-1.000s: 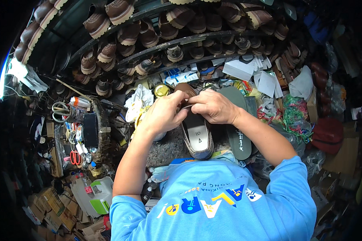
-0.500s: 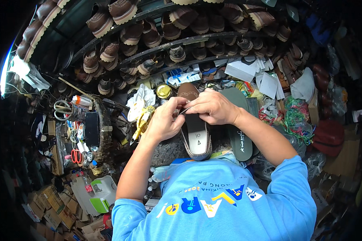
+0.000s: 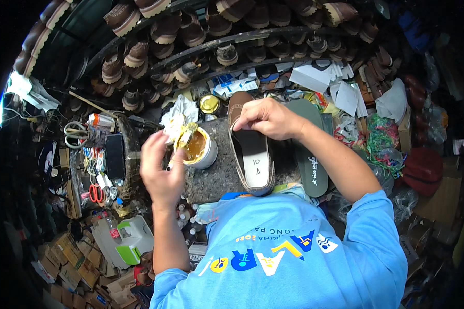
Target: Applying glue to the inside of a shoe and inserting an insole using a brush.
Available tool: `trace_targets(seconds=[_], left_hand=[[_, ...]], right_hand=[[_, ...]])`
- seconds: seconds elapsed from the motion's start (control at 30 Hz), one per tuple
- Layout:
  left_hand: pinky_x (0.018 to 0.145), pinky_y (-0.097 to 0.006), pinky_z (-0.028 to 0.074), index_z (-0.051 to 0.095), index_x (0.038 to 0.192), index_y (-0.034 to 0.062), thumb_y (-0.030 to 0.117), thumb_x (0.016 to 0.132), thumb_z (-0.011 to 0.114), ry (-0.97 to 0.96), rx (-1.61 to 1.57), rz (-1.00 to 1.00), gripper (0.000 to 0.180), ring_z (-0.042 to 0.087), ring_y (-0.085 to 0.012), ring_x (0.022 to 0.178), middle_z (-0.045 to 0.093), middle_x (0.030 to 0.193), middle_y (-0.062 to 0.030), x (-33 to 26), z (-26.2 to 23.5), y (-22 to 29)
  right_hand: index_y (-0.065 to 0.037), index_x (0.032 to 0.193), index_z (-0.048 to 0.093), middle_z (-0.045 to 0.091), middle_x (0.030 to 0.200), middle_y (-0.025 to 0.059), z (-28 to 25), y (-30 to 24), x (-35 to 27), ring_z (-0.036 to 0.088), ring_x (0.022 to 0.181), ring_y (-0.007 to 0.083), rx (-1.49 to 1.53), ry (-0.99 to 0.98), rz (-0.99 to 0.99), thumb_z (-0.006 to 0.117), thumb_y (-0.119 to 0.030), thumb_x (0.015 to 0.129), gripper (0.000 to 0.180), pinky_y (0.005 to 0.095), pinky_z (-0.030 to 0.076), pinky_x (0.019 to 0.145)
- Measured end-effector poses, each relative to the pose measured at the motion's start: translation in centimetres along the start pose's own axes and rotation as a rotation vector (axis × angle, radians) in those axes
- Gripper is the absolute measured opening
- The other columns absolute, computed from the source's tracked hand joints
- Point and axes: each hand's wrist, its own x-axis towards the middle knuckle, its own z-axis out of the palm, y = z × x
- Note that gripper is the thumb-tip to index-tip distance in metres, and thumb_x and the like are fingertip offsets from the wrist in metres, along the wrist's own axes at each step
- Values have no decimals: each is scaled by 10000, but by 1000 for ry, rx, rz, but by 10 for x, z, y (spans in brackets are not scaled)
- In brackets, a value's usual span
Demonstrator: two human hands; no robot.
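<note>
A brown shoe (image 3: 238, 165) stands on the dark stone-like block (image 3: 201, 183), toe pointing away from me, with a pale insole (image 3: 256, 175) marked by hand. My right hand (image 3: 268, 119) lies over its front part, fingers closed at the edge of the opening; what lies under the fingertips is hidden. To the left, my left hand (image 3: 161, 167) is raised beside a white pot (image 3: 208, 158) of yellow-brown glue, its fingers apart and slightly blurred. Dried yellow glue coats something at the pot's rim. A dark green sole-shaped piece (image 3: 310, 159) lies right of the shoe.
Shelves of brown shoes (image 3: 227, 54) run across the back. A side bench at left holds grey-handled scissors (image 3: 76, 135), red-handled scissors (image 3: 96, 193) and a black phone (image 3: 115, 156). A yellow-lidded tin (image 3: 210, 104) stands behind the pot. Cardboard (image 3: 69, 257) is piled lower left.
My left hand has left the shoe and moved left beside the glue pot, which now shows. The right hand stays at the shoe's opening, and the shoe has shifted slightly.
</note>
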Motion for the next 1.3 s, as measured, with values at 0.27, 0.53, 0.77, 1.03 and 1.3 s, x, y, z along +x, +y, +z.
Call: trace_targets(seconds=[0.27, 0.53, 0.77, 1.03, 1.3], left_hand=[[782, -296, 533, 620, 1407, 78, 55, 774, 854, -460, -128, -747, 675, 646, -135, 758, 648, 1144, -87, -28, -37, -44], [715, -220, 491, 746, 1154, -14, 42, 911, 764, 21, -382, -376, 251, 622, -90, 761, 687, 878, -35, -17, -26, -34], [545, -207, 453, 626, 944, 16, 80, 992, 645, 197, -524, -277, 82, 578, -83, 578, 665, 729, -69, 13, -60, 2], [487, -249, 430, 628, 842, 28, 101, 953, 674, -2, -101, -290, 141, 566, -60, 531, 651, 628, -30, -16, 8, -57], [362, -220, 263, 562, 793, 140, 220, 966, 586, 157, -1555, -1224, 193, 347, -67, 383, 467, 547, 11, -33, -4, -97]], right_hand=[[-31, 1096, 764, 727, 992, 91, -4, 2, 5, 681, 933, 199, 21, -96, 81, 620, 22, 837, 301, 318, 535, 862], [-47, 1128, 765, 749, 1109, 93, -11, 8, 4, 687, 1067, 201, 47, -140, 126, 640, -53, 727, 420, 327, 509, 994], [-20, 1156, 743, 717, 1106, 93, -18, 4, 4, 663, 1084, 207, 96, -204, 177, 602, 5, 667, 510, 326, 490, 1032], [-10, 1167, 732, 700, 1111, 72, -16, -4, 6, 657, 1067, 186, 140, -218, 222, 591, 17, 676, 512, 318, 493, 1025], [-9, 1177, 722, 687, 1100, 53, -13, 4, -1, 639, 1065, 162, 212, -179, 234, 581, 5, 691, 505, 312, 485, 1028]])
